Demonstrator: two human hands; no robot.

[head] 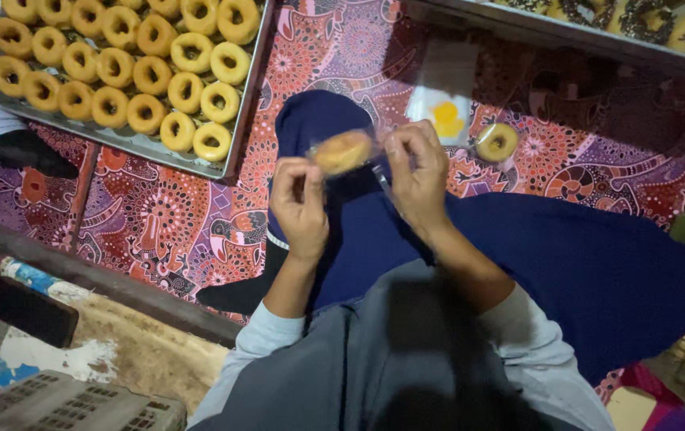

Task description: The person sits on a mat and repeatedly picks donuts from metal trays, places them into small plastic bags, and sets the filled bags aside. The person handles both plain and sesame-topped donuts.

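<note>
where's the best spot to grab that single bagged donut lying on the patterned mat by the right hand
Grip the bagged donut across its outer rim, coming straight down from above. It lies flat on the patterned mat, ring face up and apart from the right hand, so opposite edges are free; pinching the loose wrap alone would probably let it swing.

Both forearms reach forward from pale sleeves, wrists bent slightly inward. The left hand (pixel 300 206) is raised with fingers curled and thumb and fingertips pinched together. The right hand (pixel 417 172), just right of it and slightly farther, is likewise curled and pinching.
</note>
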